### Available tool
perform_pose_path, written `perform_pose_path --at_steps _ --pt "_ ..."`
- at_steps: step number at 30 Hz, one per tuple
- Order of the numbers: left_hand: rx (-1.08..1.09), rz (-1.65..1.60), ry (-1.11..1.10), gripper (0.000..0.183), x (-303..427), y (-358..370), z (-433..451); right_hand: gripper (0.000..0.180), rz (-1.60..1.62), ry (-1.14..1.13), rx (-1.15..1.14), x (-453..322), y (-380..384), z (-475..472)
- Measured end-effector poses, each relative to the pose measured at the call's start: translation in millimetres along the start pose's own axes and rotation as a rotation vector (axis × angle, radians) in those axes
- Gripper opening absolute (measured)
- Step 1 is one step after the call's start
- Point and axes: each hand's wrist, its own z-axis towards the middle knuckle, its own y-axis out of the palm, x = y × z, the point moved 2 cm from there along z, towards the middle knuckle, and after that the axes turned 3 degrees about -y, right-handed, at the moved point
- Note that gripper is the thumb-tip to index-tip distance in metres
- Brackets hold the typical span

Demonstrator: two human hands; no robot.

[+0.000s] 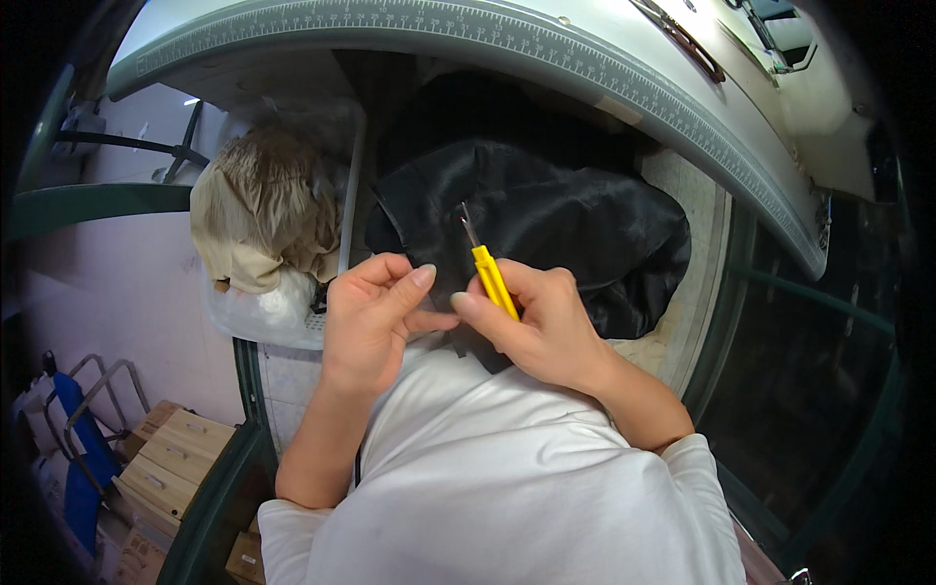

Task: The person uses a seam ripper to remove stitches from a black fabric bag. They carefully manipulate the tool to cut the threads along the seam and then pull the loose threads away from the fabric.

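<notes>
In my right hand [537,322] is a seam ripper with a yellow handle [496,285]. Its thin metal forked tip [468,218] points up and away from me, over black fabric. My left hand [373,314] is close beside it, thumb and forefinger brought together, another finger stretched toward my right thumb. Whether a thread or fabric edge sits in that pinch cannot be made out. Smooth black fabric [556,212] lies bunched over my lap and under the table edge, and part of it hangs behind both hands.
A table edge with a printed ruler scale [439,23] curves across the top. Dark-handled scissors [691,47] lie on the tabletop. At left, a plastic basket [356,183] holds beige gathered fabric [267,197]. Wooden drawers [172,461] and a blue hand truck [80,439] stand lower left.
</notes>
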Motion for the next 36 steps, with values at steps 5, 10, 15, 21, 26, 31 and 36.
perform_pose_path --at_steps 5,10,15,21,26,31,36 --pt "0.049 0.16 0.049 0.007 3 6 -6 0.04 0.146 -0.002 -0.208 -3 -9 -7" --pt "-0.002 0.141 0.018 0.01 5 8 -8 0.04 0.19 0.068 -0.277 5 -4 -9" --pt "-0.027 0.121 0.02 0.013 6 9 -10 0.038 0.212 0.109 -0.3 6 -3 -7" --pt "-0.087 0.097 0.006 0.016 2 9 -9 0.039 0.229 0.084 -0.33 10 -1 -9" --pt "-0.049 0.103 0.017 0.018 -1 12 -10 0.037 0.283 0.119 -0.255 8 2 -13" --pt "-0.034 0.113 0.0 0.02 -2 11 -9 0.035 0.219 0.137 -0.306 10 -7 -15" --pt "-0.054 0.086 0.004 0.021 -2 10 -8 0.034 0.099 0.051 -0.295 12 -12 -12"
